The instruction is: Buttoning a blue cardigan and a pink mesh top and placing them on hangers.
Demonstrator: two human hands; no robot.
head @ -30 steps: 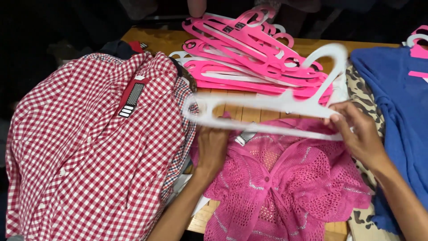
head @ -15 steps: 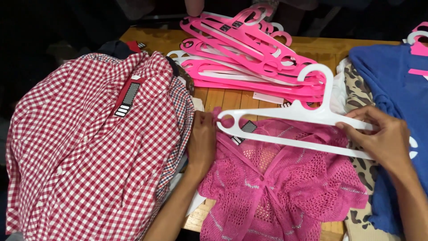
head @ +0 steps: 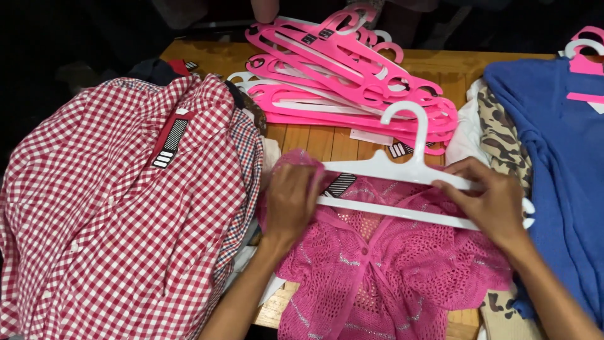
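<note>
On a wooden table (head: 314, 141) against dark surroundings, the left hand (head: 290, 200) pinched the pink knit top (head: 390, 277); the right hand (head: 491, 201) gripped the white hanger (head: 402, 167) lying between both hands' fingers.

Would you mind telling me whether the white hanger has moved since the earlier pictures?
Yes. The white hanger has come down off the pile of pink hangers, toward the person, and lies over the pink knitted top.

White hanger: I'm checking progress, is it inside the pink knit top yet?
Partly in: the white hanger has its left end under the pink knit top; its right end is bare.
</note>
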